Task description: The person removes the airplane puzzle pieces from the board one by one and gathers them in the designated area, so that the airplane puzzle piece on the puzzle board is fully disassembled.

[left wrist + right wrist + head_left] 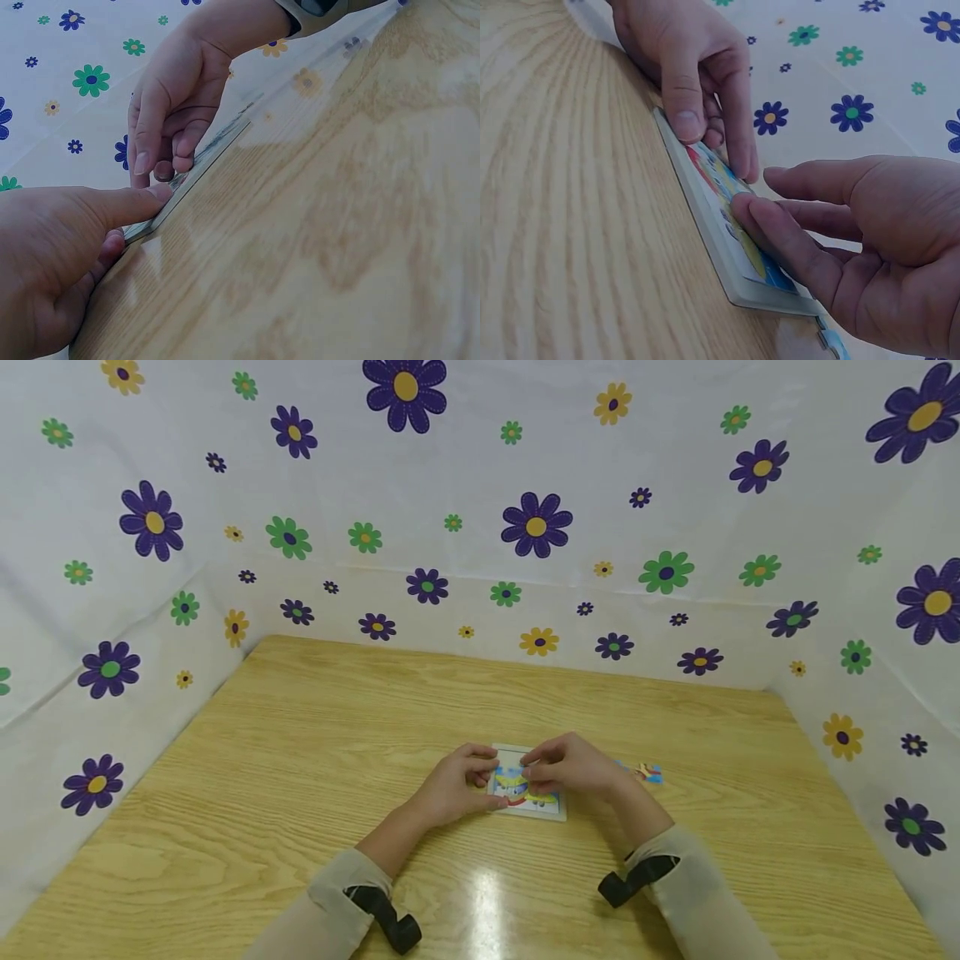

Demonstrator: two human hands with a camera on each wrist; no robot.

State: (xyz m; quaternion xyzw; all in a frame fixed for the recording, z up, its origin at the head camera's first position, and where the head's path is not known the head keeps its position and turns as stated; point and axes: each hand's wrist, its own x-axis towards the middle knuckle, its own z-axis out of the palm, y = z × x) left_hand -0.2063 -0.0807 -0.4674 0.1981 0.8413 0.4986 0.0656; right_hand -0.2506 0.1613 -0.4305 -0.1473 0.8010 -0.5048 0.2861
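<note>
A picture jigsaw [513, 787] lies in a white puzzle tray [551, 815] on the table, its blue, yellow and red pieces in the lower part. My left hand [455, 785] grips the tray's left side, thumb over the near edge and fingers around the far side. In the right wrist view my right hand [900, 240] has bent fingertips [769, 217] close together right on the yellow and blue pieces, with one finger held out above them. I cannot tell whether a piece is pinched there. Behind the right wrist lie loose puzzle pieces [649, 772].
The wooden table [315, 727] stretches out around the tray. A white cloth with printed flowers [442, 543] encloses its back and both sides. Black straps [382, 914] sit around both sleeves.
</note>
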